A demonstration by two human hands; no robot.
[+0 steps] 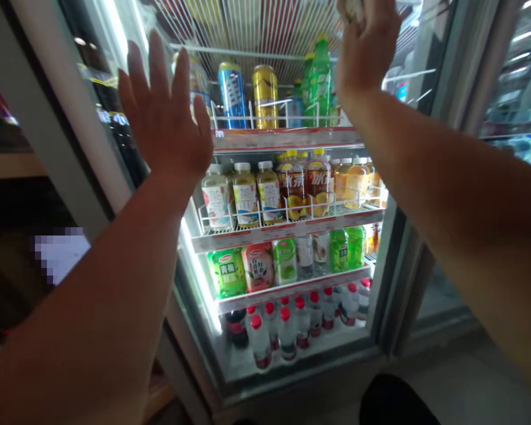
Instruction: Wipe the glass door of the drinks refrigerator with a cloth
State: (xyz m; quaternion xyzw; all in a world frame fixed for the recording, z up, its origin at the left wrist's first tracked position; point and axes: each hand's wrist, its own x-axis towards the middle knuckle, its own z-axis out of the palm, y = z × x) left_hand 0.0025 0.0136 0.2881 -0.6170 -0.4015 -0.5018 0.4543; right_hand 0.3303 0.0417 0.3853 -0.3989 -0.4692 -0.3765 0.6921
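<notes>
My left hand (163, 121) is raised with its fingers spread and flat. It is at the edge of an open glass fridge door (100, 112); I cannot tell whether it touches the glass. My right hand (366, 50) is up at the top of the fridge opening, its fingers curled round a pale crumpled thing (351, 8) that the frame edge cuts off. Between my arms, the top shelf (287, 139) holds a blue can (232, 94), a gold can (265, 94) and green bottles (321, 79).
Lower shelves hold pale tea bottles (245, 195), orange drink bottles (318, 183), green and pink cartons (256, 265) and red-capped water bottles (287, 333). A second glass door (508, 88) stands to the right. A wooden shelf (9, 165) is on the left.
</notes>
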